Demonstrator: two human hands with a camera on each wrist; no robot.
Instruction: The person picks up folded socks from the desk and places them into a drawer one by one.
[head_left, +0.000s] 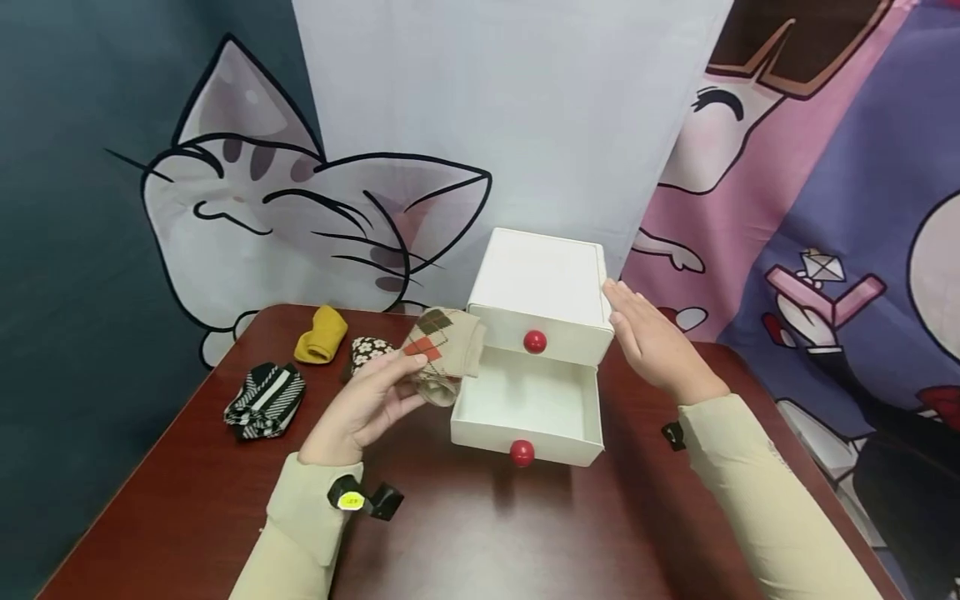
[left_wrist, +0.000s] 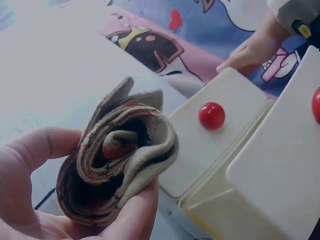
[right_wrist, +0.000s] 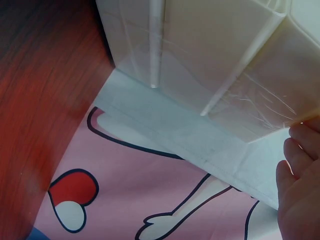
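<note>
My left hand (head_left: 367, 404) grips a rolled pair of beige argyle socks (head_left: 447, 346) by the open lower drawer's left side. In the left wrist view the rolled socks (left_wrist: 120, 155) sit between thumb and fingers, their layers spiralled. The small white drawer cabinet (head_left: 540, 271) has its upper drawer closed, with a red knob (head_left: 535, 341). Its lower drawer (head_left: 525, 404) is pulled out, with nothing seen inside. My right hand (head_left: 656, 342) rests its straight fingertips against the cabinet's right side; in the right wrist view, the fingers (right_wrist: 300, 150) touch the side panel's edge.
Left on the brown table (head_left: 180, 500) lie a yellow rolled sock (head_left: 322, 335) and a black-and-white patterned one (head_left: 266, 402). A dark flowered sock (head_left: 370, 350) lies partly behind my left hand. A printed cloth backdrop (head_left: 465, 100) hangs behind the cabinet.
</note>
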